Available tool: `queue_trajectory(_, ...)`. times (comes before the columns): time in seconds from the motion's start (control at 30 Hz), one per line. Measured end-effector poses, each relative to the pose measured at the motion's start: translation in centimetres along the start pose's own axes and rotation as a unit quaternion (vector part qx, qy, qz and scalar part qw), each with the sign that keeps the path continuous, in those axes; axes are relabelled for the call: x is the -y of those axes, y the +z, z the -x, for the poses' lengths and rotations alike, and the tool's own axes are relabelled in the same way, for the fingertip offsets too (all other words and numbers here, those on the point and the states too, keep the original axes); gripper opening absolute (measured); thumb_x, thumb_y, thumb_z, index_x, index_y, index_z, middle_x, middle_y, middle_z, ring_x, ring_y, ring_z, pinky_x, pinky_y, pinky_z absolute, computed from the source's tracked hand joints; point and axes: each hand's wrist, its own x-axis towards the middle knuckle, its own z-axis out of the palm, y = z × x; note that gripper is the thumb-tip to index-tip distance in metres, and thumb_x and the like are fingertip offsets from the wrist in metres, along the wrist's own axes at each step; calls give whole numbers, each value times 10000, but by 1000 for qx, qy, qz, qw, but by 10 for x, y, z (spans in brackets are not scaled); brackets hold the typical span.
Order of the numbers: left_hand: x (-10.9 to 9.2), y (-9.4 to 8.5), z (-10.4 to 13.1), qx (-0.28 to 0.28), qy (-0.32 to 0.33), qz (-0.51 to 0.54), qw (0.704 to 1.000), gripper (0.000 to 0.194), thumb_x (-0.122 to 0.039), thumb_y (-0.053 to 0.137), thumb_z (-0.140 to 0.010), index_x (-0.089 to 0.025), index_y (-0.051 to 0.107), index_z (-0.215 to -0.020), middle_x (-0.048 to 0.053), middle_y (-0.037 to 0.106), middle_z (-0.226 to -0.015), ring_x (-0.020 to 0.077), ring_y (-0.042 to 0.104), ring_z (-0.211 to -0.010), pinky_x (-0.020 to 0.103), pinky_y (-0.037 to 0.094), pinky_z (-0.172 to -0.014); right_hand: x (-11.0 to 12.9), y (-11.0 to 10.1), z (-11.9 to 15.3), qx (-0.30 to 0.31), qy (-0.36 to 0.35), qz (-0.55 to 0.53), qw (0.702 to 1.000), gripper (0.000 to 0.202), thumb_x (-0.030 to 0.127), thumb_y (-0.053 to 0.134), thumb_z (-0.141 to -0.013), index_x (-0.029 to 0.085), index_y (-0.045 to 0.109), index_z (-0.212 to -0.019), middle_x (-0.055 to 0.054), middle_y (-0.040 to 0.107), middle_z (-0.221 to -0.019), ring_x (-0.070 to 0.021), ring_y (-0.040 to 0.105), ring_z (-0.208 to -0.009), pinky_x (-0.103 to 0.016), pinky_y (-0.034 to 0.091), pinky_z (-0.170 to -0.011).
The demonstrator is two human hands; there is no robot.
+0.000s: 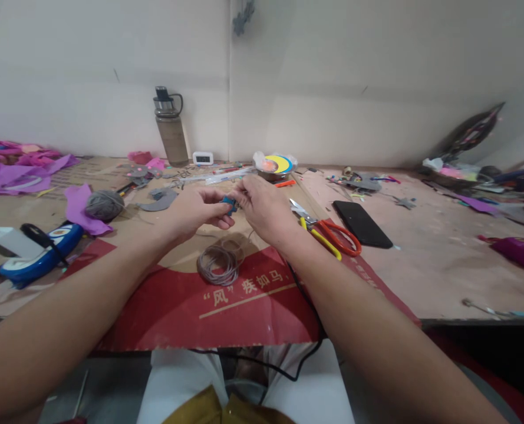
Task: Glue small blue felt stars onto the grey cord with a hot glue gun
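A small blue piece [230, 204] is pinched between the fingertips of my left hand [200, 213], above the middle of the table. My right hand [262, 206] meets it from the right, its fingers closed at the piece's edge; what exactly they grip is too small to make out. Below both hands, a loose coil of grey cord [218, 265] lies on a red sheet with printed characters [262, 312]. Just right of my right hand are red-handled scissors [339, 235] and a yellow-handled tool [326, 242].
A black phone [362, 224] lies right of the scissors. Grey yarn [105, 205] and a blue-and-white object [45, 253] are at the left. A bottle [171, 132], a small clock [203, 158] and a bowl [273, 175] stand along the back. Felt scraps lie around.
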Motion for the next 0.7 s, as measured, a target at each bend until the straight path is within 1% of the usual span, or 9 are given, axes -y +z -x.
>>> queue_trajectory(0.17, 1, 2, -1, 2, -7, 9, 1000, 142, -214, 694, -686, -133, 674, -801, 48, 689, -645, 152, 673, -586, 249, 552, -567, 3, 0, 0, 1, 7, -12, 1000, 185, 310, 454, -929, 187, 562, -841, -50, 634, -859, -171, 529, -777, -298, 323, -657)
queue_trajectory(0.43, 1, 4, -1, 6, -2, -32, 999, 171, -257, 707, -688, -144, 668, -809, 46, 687, -621, 161, 676, -574, 241, 539, -533, 3, 2, 0, -16, 7, -29, 999, 190, 320, 465, -917, 196, 547, -799, -44, 629, -830, -163, 518, -746, -295, 333, -658)
queue_trajectory(0.5, 1, 4, -1, -1, 9, -49, 999, 138, -253, 690, -694, -149, 669, -782, 40, 679, -616, 157, 672, -568, 218, 508, -488, 3, 3, 0, -21, 8, -29, 999, 193, 325, 468, -914, 196, 548, -794, -44, 628, -820, -161, 515, -736, -294, 331, -653)
queue_trajectory(0.57, 1, 4, -1, -16, 22, -70, 997, 101, -237, 669, -698, -152, 674, -752, 31, 667, -600, 139, 655, -545, 185, 449, -433, 3, 4, 0, -21, 11, -34, 999, 192, 328, 478, -909, 196, 552, -792, -42, 625, -802, -159, 516, -729, -292, 333, -652)
queue_trajectory(0.63, 1, 3, -1, -35, 31, -88, 995, 79, -221, 652, -699, -152, 678, -727, 16, 641, -547, 105, 599, -474, 166, 385, -393, 3, 4, 0, -20, 13, -47, 999, 186, 323, 487, -904, 193, 555, -789, -36, 620, -783, -152, 515, -719, -287, 337, -654)
queue_trajectory(0.7, 2, 3, -1, -52, 32, -100, 993, 69, -213, 641, -701, -152, 674, -700, 2, 610, -489, 74, 512, -396, 167, 345, -375, 4, 4, 0, -18, 14, -63, 998, 185, 315, 496, -901, 189, 556, -779, -28, 614, -764, -144, 509, -700, -281, 339, -650)
